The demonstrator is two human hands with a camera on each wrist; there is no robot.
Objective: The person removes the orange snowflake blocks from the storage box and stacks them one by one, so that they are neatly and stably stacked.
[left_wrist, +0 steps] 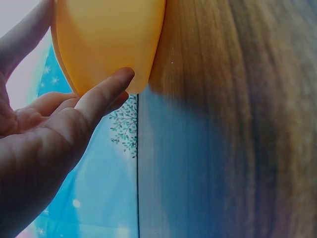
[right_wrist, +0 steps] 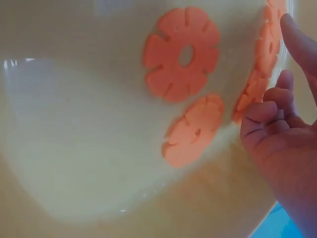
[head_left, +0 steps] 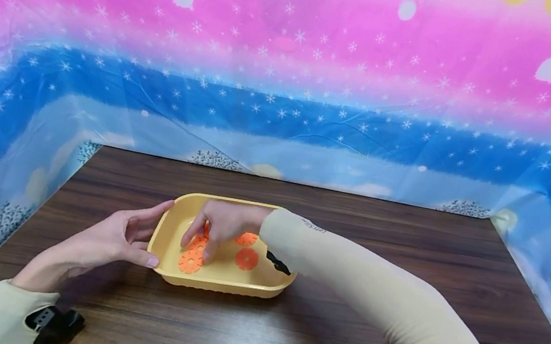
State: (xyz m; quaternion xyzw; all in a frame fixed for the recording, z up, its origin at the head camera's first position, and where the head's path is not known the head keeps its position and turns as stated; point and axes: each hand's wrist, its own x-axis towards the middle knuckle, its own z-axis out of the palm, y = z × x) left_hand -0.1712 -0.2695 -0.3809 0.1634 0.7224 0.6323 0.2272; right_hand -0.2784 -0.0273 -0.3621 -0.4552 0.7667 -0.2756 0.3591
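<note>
A yellow plastic tub (head_left: 222,287) stands on the table. My left hand (head_left: 110,237) holds its left end, thumb at the near corner and forefinger at the far rim; in the left wrist view, fingertips touch the tub's outer wall (left_wrist: 109,44). Inside the tub, my right hand (head_left: 228,224) points down, forefinger and thumb apart around several overlapping orange notched discs (head_left: 190,262). The right wrist view shows its other fingers (right_wrist: 260,111) curled beside those discs. Two more orange discs, one flat (head_left: 246,259) and one behind it (head_left: 246,239), are to the right.
The dark wood-grain table (head_left: 365,325) extends around the tub. A pink and blue snowflake-patterned cloth (head_left: 314,124) hangs behind the table and along both sides. My right forearm crosses over the tub's right end.
</note>
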